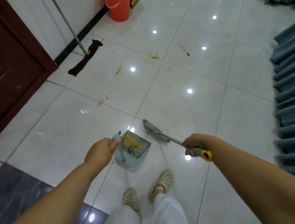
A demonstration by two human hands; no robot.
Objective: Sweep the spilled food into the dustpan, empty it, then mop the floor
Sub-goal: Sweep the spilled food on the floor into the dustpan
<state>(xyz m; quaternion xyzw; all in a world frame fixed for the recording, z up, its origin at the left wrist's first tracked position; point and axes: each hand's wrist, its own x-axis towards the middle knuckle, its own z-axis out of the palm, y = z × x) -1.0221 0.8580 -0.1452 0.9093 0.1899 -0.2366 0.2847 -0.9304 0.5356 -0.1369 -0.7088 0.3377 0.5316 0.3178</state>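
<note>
The left hand (102, 149) grips the handle of the dustpan (134, 148), which holds a heap of yellow food and sits near the feet. The right hand (193, 144) grips the broom (155, 130), its head on the floor just right of the pan. 4 patches of spilled food (118, 70) lie farther off. The mop (85, 58) and orange bucket (118, 5) stand far left by the wall.

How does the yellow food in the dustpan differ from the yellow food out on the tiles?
The yellow food in the pale green plastic dustpan lies as one dense heap; the yellow food on the white floor tiles is thin, scattered patches and streaks. The heap sits beside the left hand; the patches lie farther off, toward the dark flat mop. Both share one colour and crumbly look.
</note>
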